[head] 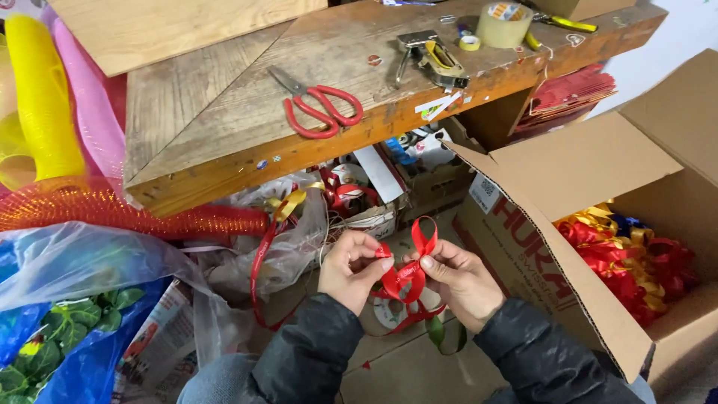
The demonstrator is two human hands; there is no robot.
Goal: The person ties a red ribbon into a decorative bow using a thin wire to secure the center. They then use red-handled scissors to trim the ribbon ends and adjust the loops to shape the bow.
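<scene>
A red ribbon (407,271) is folded into loops between both hands, below the edge of a wooden table (224,127). My left hand (350,268) pinches the ribbon's left side with thumb and fingers. My right hand (458,280) grips the looped middle from the right, and one loop stands up above the fingers. A long tail of red ribbon (258,277) curves down at the left. Both arms wear dark sleeves.
Red-handled scissors (318,105), a staple gun (434,56) and a tape roll (505,24) lie on the table. An open cardboard box (553,172) at the right holds several red and gold bows (628,254). Plastic bags (82,269), yellow and red mesh rolls (45,97) fill the left.
</scene>
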